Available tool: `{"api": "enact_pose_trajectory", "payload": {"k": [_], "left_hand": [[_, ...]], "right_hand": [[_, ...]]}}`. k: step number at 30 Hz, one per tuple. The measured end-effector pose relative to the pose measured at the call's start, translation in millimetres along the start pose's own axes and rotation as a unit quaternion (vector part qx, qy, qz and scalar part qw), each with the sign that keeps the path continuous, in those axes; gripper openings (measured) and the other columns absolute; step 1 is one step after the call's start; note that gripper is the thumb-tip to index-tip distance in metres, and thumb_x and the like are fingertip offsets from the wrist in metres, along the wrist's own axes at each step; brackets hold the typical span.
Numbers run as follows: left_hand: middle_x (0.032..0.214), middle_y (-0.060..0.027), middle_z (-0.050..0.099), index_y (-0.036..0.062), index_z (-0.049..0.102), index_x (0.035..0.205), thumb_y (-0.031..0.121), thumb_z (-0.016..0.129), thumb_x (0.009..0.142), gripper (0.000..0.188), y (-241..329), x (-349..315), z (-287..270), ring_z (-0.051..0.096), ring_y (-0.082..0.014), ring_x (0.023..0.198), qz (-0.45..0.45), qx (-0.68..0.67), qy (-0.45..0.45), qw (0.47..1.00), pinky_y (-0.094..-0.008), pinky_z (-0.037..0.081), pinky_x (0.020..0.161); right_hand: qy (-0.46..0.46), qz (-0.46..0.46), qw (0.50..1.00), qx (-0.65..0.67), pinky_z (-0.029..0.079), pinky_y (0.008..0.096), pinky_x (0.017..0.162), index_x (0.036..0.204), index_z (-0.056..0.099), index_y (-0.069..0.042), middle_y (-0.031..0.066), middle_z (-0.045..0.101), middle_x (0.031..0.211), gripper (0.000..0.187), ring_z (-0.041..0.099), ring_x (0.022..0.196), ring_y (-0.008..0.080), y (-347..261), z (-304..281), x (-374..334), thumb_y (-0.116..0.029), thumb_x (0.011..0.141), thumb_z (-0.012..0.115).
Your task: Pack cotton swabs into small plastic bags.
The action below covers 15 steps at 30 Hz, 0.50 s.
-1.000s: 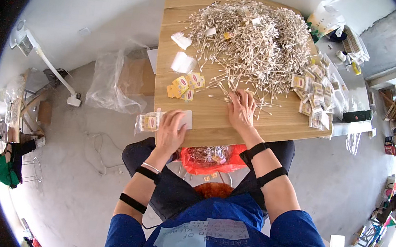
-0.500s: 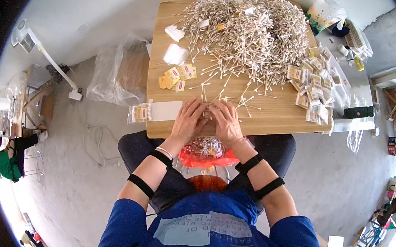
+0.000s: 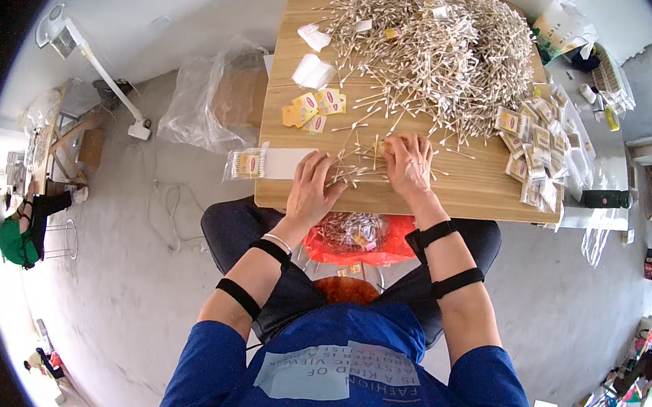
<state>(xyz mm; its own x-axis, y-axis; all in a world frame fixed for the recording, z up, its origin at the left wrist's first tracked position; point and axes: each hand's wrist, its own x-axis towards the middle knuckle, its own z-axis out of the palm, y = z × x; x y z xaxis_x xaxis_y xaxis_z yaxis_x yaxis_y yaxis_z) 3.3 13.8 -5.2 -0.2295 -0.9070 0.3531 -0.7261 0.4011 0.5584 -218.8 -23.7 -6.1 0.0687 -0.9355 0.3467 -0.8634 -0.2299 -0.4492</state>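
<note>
Loose cotton swabs (image 3: 361, 168) lie criss-crossed on the wooden table (image 3: 452, 196) between my hands. My left hand (image 3: 313, 190) rests at their left side, fingers reaching forward and thumb apart, holding nothing I can see. At their right side my right hand (image 3: 409, 168) has its fingers curled down, and a small yellow card (image 3: 381, 148) shows at its thumb side, partly hidden. Beyond the hands spreads a large heap of cotton swabs (image 3: 441, 65). Yellow printed cards (image 3: 315, 108) lie at the left, above a white card strip (image 3: 287, 164) and a clear pack of swabs (image 3: 247, 164).
Filled swab packs (image 3: 536, 141) are piled at the table's right. White paper pieces (image 3: 313, 71) lie at the left. Below the table edge, a red bag (image 3: 393, 241) of swabs sits between my knees. Clear plastic (image 3: 201, 113) hangs left of the table.
My hands, close together before, have moved apart, the right one farther forward and right. Swabs now lie spread between them. The whole view has shifted slightly.
</note>
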Motion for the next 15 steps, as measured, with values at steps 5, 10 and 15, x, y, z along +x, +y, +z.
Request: {"api": "enact_pose_trajectory", "payload": {"k": [5, 10, 15], "left_hand": [[0.124, -0.0106, 0.052, 0.0081, 0.056, 0.118, 0.020, 0.074, 0.076, 0.047, 0, 1, 0, 0.043, -0.0331, 0.122, -0.007, 0.006, -0.007, 1.000, -0.0445, 0.038, 0.102], [0.121, -0.0120, 0.055, 0.0047, 0.058, 0.113, 0.019, 0.070, 0.082, 0.036, -8, 2, 0, 0.048, -0.0333, 0.117, 0.002, -0.024, 0.007, 1.000, -0.0426, 0.042, 0.099], [0.113, -0.0124, 0.060, 0.0056, 0.060, 0.110, 0.009, 0.063, 0.084, 0.026, -4, 6, 5, 0.052, -0.0319, 0.112, -0.051, -0.050, 0.047, 0.996, -0.0400, 0.044, 0.096]], "right_hand": [[-0.049, 0.003, 0.999, 0.010, 0.032, 0.0477, 0.098, 0.100, 0.062, -0.014, 0.0078, 0.054, 0.107, 0.021, 0.045, 0.109, 0.0325, 2, -2, 10, -0.016, 0.080, 0.067], [0.001, 0.048, 0.998, 0.027, 0.036, 0.0460, 0.092, 0.095, 0.063, -0.013, 0.0063, 0.059, 0.101, 0.014, 0.048, 0.105, 0.0322, 3, 4, 20, -0.017, 0.081, 0.066], [0.073, 0.081, 0.993, 0.053, 0.041, 0.0449, 0.083, 0.091, 0.061, -0.010, 0.0091, 0.063, 0.088, 0.009, 0.055, 0.089, 0.0334, 17, -2, 21, -0.014, 0.083, 0.063]]}}
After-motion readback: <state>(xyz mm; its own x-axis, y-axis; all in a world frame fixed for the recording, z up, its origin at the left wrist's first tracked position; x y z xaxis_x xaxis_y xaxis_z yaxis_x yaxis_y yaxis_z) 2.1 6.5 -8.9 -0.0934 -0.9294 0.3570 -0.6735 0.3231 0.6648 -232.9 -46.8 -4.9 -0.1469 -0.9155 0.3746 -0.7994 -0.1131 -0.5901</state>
